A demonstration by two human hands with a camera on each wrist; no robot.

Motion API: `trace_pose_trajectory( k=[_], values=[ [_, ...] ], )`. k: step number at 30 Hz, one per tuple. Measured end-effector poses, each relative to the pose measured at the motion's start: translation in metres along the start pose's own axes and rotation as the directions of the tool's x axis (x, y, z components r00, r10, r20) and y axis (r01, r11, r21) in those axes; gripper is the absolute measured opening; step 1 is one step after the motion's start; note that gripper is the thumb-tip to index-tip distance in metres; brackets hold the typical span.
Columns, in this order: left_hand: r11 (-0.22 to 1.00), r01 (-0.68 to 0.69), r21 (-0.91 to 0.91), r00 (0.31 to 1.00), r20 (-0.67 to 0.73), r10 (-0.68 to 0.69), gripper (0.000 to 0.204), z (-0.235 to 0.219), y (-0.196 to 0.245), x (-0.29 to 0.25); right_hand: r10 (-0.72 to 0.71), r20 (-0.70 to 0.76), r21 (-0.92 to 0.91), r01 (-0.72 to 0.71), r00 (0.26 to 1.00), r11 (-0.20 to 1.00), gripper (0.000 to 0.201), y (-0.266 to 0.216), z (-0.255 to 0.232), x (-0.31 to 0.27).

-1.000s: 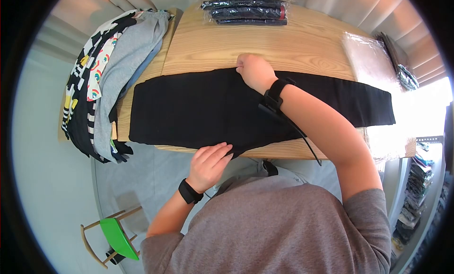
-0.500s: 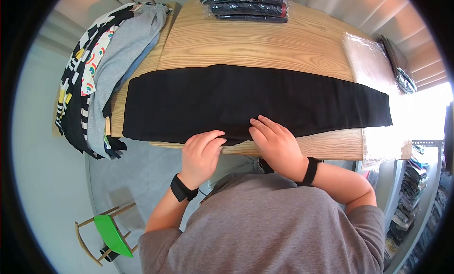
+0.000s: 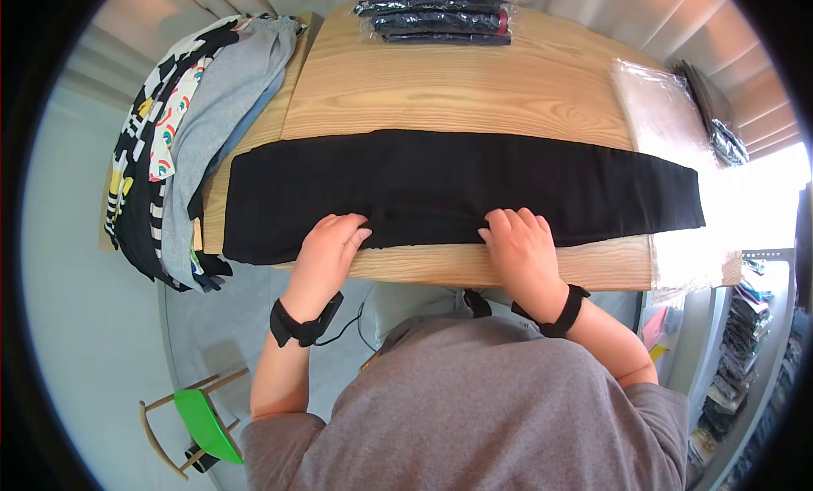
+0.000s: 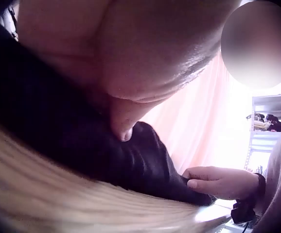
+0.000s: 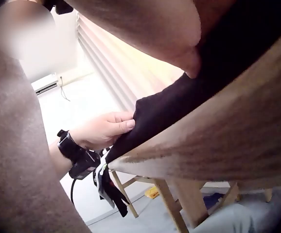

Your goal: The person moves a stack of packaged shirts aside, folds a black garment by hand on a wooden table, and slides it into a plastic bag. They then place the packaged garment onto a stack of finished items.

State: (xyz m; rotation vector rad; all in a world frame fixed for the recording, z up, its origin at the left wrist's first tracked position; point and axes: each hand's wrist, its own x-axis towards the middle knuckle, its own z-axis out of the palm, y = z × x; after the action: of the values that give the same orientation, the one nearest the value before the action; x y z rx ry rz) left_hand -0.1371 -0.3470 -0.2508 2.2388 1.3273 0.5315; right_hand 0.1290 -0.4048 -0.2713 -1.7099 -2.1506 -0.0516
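Observation:
A pair of black trousers [image 3: 440, 173], folded lengthwise, lies flat across the wooden table [image 3: 474, 80], wide end to the left and narrow leg end to the right. My left hand [image 3: 326, 247] pinches the near edge left of the middle. Farther right along that same edge, my right hand [image 3: 527, 252] pinches the fabric between thumb and fingers. A shallow ridge of cloth runs between the two hands. In the right wrist view the left thumb lies on the cloth [image 5: 165, 114]; the left wrist view shows the right hand [image 4: 223, 182] gripping the edge.
Patterned and grey clothes [image 3: 224, 110] are heaped at the table's left end. Bagged folded garments [image 3: 440, 21] are stacked at the back. Clear plastic bags [image 3: 669, 110] lie on the right, beside a shelf of packed clothes [image 3: 737, 347]. A green chair [image 3: 207, 423] stands lower left.
My right hand came back from the far edge to the near edge, then moved right. The left hand shifted left and up. Both hands now pinch the near edge, which lies straighter on the table.

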Motion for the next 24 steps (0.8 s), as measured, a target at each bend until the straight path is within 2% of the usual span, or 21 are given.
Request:
trace_pose_trajectory(
  k=[4,6,7,9,11,13,17,18,20,22,23,24],
  values=[
    [0.996,0.042,0.078,0.998,0.049,-0.046,0.014,0.006,0.005,0.012,0.046,0.010,0.053,-0.047,0.999,0.998,0.011,0.003,-0.001,0.007],
    [0.969,0.023,0.245,0.996,-0.093,0.000,0.012,0.010,0.014,0.014,0.036,0.026,0.047,-0.037,0.999,0.998,0.011,0.004,0.000,0.009],
    [0.968,0.019,0.249,0.996,-0.092,0.005,0.012,0.011,0.021,0.015,0.039,0.022,0.049,-0.040,0.999,0.998,0.011,0.005,0.001,0.010],
    [0.934,-0.055,0.353,0.984,-0.141,0.111,0.011,0.014,0.035,0.014,0.037,0.047,0.077,-0.041,0.998,0.996,0.010,0.007,0.001,0.012],
    [0.969,-0.170,0.179,0.967,-0.157,0.198,0.023,0.026,0.042,0.006,0.044,0.042,0.092,-0.047,0.998,0.995,0.011,0.006,0.002,0.013],
    [0.956,-0.192,0.221,0.963,-0.148,0.228,0.032,0.037,0.036,0.003,0.061,0.049,0.104,-0.066,0.997,0.992,0.012,0.008,0.002,0.013],
    [0.968,-0.097,0.230,0.983,-0.127,0.129,0.025,0.040,0.056,0.003,0.052,0.069,0.222,-0.066,0.996,0.973,0.012,0.020,0.001,0.006],
    [0.969,-0.082,0.234,0.987,-0.117,0.112,0.025,0.040,0.058,0.003,0.081,0.067,0.190,-0.092,0.994,0.977,0.012,0.031,-0.007,0.001],
    [0.972,-0.063,0.228,0.992,-0.094,0.086,0.025,0.038,0.059,0.004,0.099,0.091,0.245,-0.119,0.991,0.962,0.013,0.055,-0.023,-0.008],
    [0.976,-0.041,0.215,0.995,-0.084,0.060,0.026,0.037,0.056,0.003,0.322,-0.003,0.274,-0.309,0.947,0.910,0.013,0.092,-0.056,-0.019],
    [0.978,-0.061,0.199,0.994,-0.080,0.078,0.026,0.038,0.053,0.003,0.454,-0.111,0.370,-0.387,0.884,0.844,0.015,0.119,-0.063,-0.031],
    [0.976,-0.052,0.211,0.992,-0.101,0.074,0.026,0.037,0.049,0.003,0.544,-0.210,0.482,-0.398,0.812,0.781,0.018,0.152,-0.067,-0.048]
  ],
)
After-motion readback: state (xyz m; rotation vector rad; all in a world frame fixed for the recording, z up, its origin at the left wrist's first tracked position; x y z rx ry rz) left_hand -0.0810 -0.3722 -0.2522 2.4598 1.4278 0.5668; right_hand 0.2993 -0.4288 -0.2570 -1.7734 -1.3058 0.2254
